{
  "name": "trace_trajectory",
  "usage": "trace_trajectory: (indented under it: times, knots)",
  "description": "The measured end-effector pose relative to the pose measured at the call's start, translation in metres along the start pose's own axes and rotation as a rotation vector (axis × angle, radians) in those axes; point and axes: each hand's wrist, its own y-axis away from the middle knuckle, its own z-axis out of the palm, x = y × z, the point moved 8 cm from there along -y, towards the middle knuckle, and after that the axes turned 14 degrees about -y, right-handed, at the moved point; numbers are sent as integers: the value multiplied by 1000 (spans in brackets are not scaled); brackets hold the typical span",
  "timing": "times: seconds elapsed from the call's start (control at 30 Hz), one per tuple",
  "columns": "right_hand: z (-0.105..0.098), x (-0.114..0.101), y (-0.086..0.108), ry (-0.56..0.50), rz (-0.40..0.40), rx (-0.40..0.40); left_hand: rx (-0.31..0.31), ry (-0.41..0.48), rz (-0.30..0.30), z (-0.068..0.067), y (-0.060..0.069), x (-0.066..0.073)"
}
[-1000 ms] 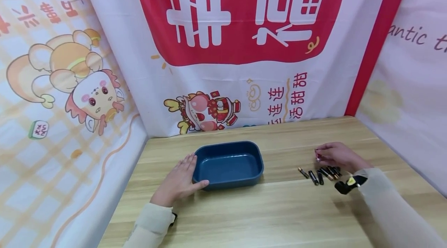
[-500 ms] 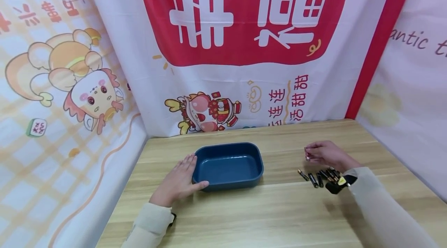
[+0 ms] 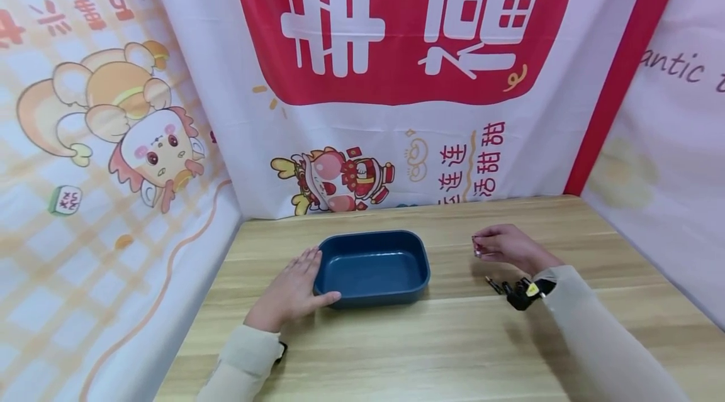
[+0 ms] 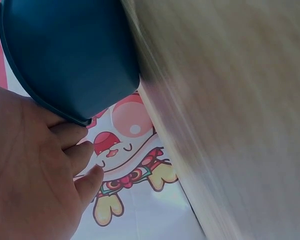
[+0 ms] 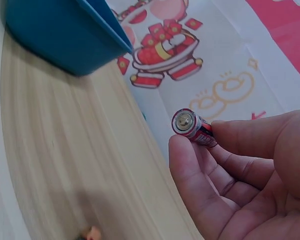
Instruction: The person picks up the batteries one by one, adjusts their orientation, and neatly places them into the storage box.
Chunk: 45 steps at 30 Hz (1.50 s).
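A dark blue rectangular bin (image 3: 370,271) stands on the wooden table, nothing visible inside it. Against its left end rests the left hand (image 3: 289,289), fingers extended along the rim and thumb at the front corner; the left wrist view shows the fingertips touching the rim (image 4: 45,103). The right hand (image 3: 512,247) is to the right of the bin, above the table. Between thumb and fingers it pinches a red and silver battery (image 5: 194,128). Black batteries with copper-coloured ends (image 3: 494,285) lie near the right wrist, partly hidden by the wrist camera.
Printed cloths hang behind the table and on both sides; the back cloth (image 3: 408,169) meets the table's rear edge. Bare wood (image 3: 396,351) shows in front of the bin. A black wrist camera (image 3: 522,294) hangs low over the batteries.
The right hand has moved left toward the bin with the red battery, and its wrist camera now covers more of the black batteries. The left hand has stayed on the bin.
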Motion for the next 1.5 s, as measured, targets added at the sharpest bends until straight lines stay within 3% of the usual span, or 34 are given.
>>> trace_trajectory:
  times: [0.43, 0.83, 1.1, 1.5]
  knots:
    - [35, 5, -11, 67, 17, -44, -8, -13, 53, 0, -6, 14]
    - [86, 1, -40, 61, 13, -77, -6, -35, 20, -6, 0, -3]
    - [107, -3, -48, 59, 24, -75, 2, -31, 17, -5, -1, -1]
    - [141, 3, -60, 109, 20, -154, 3, -9, -1, -1, 1, 1]
